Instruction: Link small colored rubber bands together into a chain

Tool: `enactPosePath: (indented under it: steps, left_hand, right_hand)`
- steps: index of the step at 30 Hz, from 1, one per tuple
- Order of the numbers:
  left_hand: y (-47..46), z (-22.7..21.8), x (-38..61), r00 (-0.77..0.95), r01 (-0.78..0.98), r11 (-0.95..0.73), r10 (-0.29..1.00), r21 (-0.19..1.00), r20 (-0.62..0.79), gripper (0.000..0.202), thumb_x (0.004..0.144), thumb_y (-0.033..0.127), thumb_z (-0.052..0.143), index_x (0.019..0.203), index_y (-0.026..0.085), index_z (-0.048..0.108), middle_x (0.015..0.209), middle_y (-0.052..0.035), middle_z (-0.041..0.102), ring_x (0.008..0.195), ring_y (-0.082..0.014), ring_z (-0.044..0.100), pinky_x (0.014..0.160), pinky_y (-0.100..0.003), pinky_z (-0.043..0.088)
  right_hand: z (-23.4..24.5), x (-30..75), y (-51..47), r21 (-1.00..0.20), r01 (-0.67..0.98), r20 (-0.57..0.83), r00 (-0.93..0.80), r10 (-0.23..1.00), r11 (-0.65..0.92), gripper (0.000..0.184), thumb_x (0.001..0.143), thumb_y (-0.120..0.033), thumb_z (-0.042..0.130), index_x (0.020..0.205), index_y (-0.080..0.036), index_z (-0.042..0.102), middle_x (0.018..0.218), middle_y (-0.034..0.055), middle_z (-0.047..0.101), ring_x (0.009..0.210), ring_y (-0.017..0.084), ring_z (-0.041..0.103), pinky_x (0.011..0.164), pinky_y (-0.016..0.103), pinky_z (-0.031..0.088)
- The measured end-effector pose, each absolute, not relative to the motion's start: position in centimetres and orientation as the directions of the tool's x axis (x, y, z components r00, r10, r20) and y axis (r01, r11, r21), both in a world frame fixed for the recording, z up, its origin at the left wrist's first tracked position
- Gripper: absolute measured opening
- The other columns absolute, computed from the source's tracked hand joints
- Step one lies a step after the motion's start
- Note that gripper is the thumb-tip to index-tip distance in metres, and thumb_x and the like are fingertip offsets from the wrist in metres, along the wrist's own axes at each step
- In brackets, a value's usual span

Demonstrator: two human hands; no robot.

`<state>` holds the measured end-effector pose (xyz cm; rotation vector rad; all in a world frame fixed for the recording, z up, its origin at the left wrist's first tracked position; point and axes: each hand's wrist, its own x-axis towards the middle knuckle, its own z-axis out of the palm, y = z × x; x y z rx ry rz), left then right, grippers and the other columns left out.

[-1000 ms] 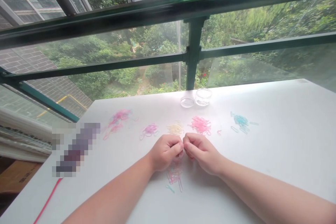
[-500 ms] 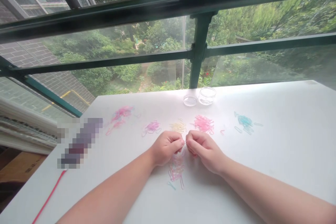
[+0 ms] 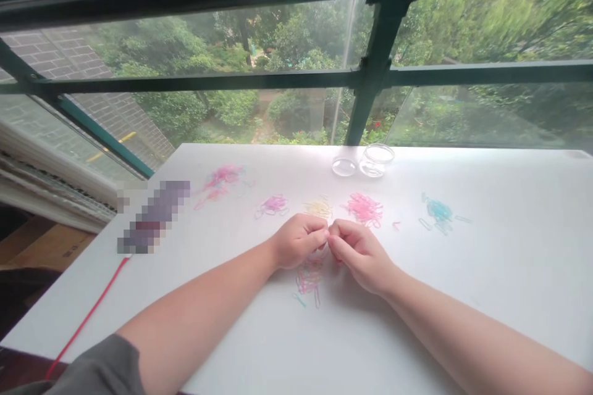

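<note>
My left hand point(image 3: 301, 241) and my right hand point(image 3: 359, 253) meet at the fingertips above the white table. Both are closed in a pinch, thumbs against curled fingers; whatever is between them is too small to make out. Below them lies a mixed pile of small rubber bands point(image 3: 309, 278), partly covered by my left hand, with a loose teal one point(image 3: 299, 300) in front. Just beyond my hands are yellow rubber bands point(image 3: 318, 206) and pink rubber bands point(image 3: 364, 208). Purple rubber bands point(image 3: 273, 204) lie to the left, teal rubber bands point(image 3: 439, 215) to the right.
A clear round jar point(image 3: 377, 162) and its clear lid point(image 3: 344, 166) stand at the table's back edge. Another mixed heap of bands point(image 3: 225, 179) lies far left, near a blurred-out object point(image 3: 155, 216) with a red cord point(image 3: 88, 318). Green window bars point(image 3: 222, 81) run behind.
The view has tilted down and shifted, so everything sits higher in the picture and a dark sleeve shows at lower left. My hands have drawn slightly closer together, still pinched.
</note>
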<state>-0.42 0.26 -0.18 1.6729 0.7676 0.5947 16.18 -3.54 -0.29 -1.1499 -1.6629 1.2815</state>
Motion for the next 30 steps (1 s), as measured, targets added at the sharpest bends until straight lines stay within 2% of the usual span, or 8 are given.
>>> enactPosePath:
  steps: [8,14,20,25,30]
  left_hand:
    - [0.3,-0.1,-0.5,0.604,0.102,-0.084,0.797,0.991,0.005,0.033,0.076,0.031,0.047,0.050,0.011,0.044,0.048,0.0034,0.039,0.049,-0.0024,0.035,0.053,-0.019,0.027]
    - [1.0,-0.3,-0.7,0.455,-0.042,0.026,0.890,0.999,-0.003,0.036,0.072,0.036,0.045,0.045,0.014,0.033,0.042,0.0041,0.031,0.044,-0.0026,0.027,0.049,-0.022,0.019]
    - [0.9,-0.5,-0.9,0.549,0.007,0.027,0.835,1.000,-0.026,0.036,0.067,0.035,0.048,0.044,0.016,0.027,0.040,0.0053,0.022,0.043,-0.0018,0.020,0.048,-0.023,0.012]
    - [0.8,-0.4,-1.0,0.606,0.031,0.015,0.795,0.999,-0.030,0.037,0.064,0.035,0.048,0.044,0.015,0.024,0.041,0.0054,0.019,0.046,-0.0016,0.018,0.049,-0.022,0.011]
    - [0.8,-0.4,-1.0,0.621,0.056,-0.022,0.784,0.998,-0.018,0.039,0.063,0.037,0.048,0.044,0.015,0.023,0.042,0.0053,0.017,0.047,-0.0016,0.016,0.049,-0.021,0.010]
  right_hand:
    - [-0.7,16.4,-3.4,-0.980,0.177,0.019,-0.348,0.937,0.086,0.032,0.085,-0.036,0.045,0.064,-0.014,0.038,0.058,-0.0023,0.039,0.056,0.004,0.035,0.054,0.018,0.030]
    - [-1.1,16.4,-3.1,-0.997,0.069,0.011,-0.314,0.949,0.034,0.034,0.086,-0.038,0.045,0.063,-0.015,0.034,0.055,-0.0034,0.033,0.052,0.004,0.032,0.050,0.019,0.027]
    - [-1.4,16.4,-3.2,-0.989,0.117,0.051,-0.320,0.946,0.093,0.035,0.086,-0.039,0.043,0.063,-0.014,0.033,0.057,-0.0032,0.029,0.055,0.004,0.027,0.051,0.018,0.024]
    - [-1.0,16.1,-3.2,-0.970,0.193,0.077,-0.335,0.939,0.149,0.033,0.082,-0.037,0.042,0.060,-0.014,0.030,0.056,-0.0029,0.026,0.056,0.004,0.026,0.053,0.019,0.023]
    - [-1.0,15.7,-3.0,-0.964,0.228,0.063,-0.314,0.947,0.139,0.032,0.079,-0.034,0.042,0.058,-0.014,0.028,0.055,-0.0027,0.024,0.055,0.004,0.025,0.053,0.019,0.022]
